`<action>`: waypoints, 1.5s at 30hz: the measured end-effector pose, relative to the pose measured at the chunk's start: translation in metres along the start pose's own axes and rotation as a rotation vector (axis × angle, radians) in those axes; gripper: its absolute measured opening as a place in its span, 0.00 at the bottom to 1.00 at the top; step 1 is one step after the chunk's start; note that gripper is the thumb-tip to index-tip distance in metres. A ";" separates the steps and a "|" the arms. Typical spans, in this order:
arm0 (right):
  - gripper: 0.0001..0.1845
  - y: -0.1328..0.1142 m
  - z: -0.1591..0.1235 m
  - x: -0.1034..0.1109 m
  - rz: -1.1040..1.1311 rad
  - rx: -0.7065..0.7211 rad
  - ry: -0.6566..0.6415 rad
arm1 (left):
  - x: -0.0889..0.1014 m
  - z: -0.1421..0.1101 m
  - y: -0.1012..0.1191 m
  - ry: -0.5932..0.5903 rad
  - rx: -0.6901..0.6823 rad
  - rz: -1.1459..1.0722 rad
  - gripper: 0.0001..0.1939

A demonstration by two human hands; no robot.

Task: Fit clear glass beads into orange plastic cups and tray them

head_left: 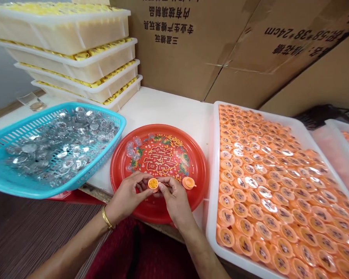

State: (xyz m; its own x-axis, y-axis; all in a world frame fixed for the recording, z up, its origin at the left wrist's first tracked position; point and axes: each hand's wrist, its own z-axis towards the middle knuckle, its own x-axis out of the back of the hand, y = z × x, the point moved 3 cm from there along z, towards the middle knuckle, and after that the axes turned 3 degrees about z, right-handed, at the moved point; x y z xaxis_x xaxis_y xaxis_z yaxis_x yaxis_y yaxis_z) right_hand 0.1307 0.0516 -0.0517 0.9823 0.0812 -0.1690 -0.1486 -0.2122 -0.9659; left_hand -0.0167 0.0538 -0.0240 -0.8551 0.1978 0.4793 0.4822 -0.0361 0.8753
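Observation:
A small orange toy cup (153,184) filled with yellow candy beads is held between both hands over a red round tray (159,215). My left hand (133,193) pinches the cup from the left, and a gold bracelet circles that wrist. From the right, my right hand (173,195) grips the cup's other side with thumb and fingers. To the right of that hand a second orange cup (188,183) rests on the tray. Clear plastic lids (130,149) lie at the tray's upper left. Loose yellow beads (176,141) are scattered across its far side.
A blue basket (104,155) of clear lids stands at left. A white tray (216,155) packed with covered orange cups is at right, another (333,126) beyond it. Stacked white trays (104,50) with yellow items rise at back left. Cardboard boxes (189,58) line the back.

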 end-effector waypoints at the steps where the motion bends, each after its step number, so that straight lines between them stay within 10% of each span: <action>1: 0.09 0.000 0.000 0.001 -0.010 0.006 0.007 | -0.001 0.000 0.001 0.009 0.010 -0.048 0.11; 13: 0.10 -0.010 -0.013 0.017 -0.295 0.209 0.185 | -0.029 0.007 -0.003 -0.061 0.178 -0.463 0.14; 23: 0.11 -0.006 -0.018 0.026 -0.056 0.161 0.286 | 0.024 0.002 -0.015 0.167 -0.059 0.708 0.13; 29: 0.12 -0.011 -0.021 0.021 -0.028 0.117 0.231 | 0.045 0.027 -0.032 0.071 -0.077 1.016 0.11; 34: 0.12 -0.013 -0.022 0.020 -0.025 0.120 0.211 | 0.046 0.023 -0.022 0.112 -0.118 0.442 0.09; 39: 0.08 -0.016 -0.023 0.014 0.031 0.171 0.096 | 0.026 0.005 -0.002 -0.046 0.145 -0.483 0.10; 45: 0.06 -0.017 -0.027 0.007 0.104 0.108 -0.029 | -0.003 -0.002 0.005 -0.159 0.255 -0.809 0.09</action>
State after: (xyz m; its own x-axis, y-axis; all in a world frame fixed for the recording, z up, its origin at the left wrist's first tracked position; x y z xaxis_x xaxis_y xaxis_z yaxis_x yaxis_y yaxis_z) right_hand 0.1431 0.0292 -0.0306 0.9575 0.0933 -0.2730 -0.2620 -0.1150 -0.9582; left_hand -0.0119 0.0510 -0.0210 -0.9267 0.2030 -0.3162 -0.2188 0.3925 0.8933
